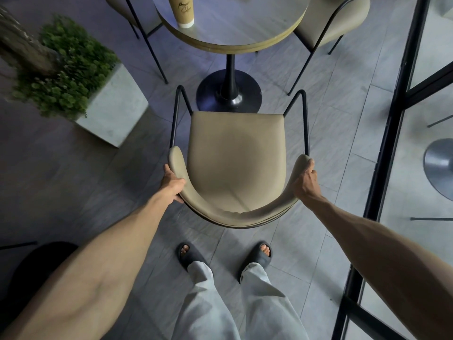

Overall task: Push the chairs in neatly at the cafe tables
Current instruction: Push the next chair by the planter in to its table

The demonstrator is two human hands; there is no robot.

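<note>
Two hands on one chair [236, 163]: left hand [172, 184] wrapped over the left end of the curved backrest, right hand [305, 179] clamped round the right end, fingers closed on the padding. Chair stands on the tile floor [326, 133], seat facing the round table [232, 23], its front edge just short of the black pedestal base [229, 90]. Not yet tucked in, by my reading.

To do it well: push evenly from both ends so the seat runs straight under the tabletop, front legs passing either side of the pedestal base. Slow near the end; the armrest loops look likely to meet the table rim or the base if the chair goes in skewed.

Around: a paper cup [182, 11] stands on the table near its left edge, so a knock to the table could tip it. Second chair [331, 23] at the right of the table, third chair [127, 11] at the left, both close to the rim. Concrete planter [115, 106] with greenery to the left, near the chair's left side. Black-framed glass partition [397, 114] to the right. Neither blocks the straight path ahead.
</note>
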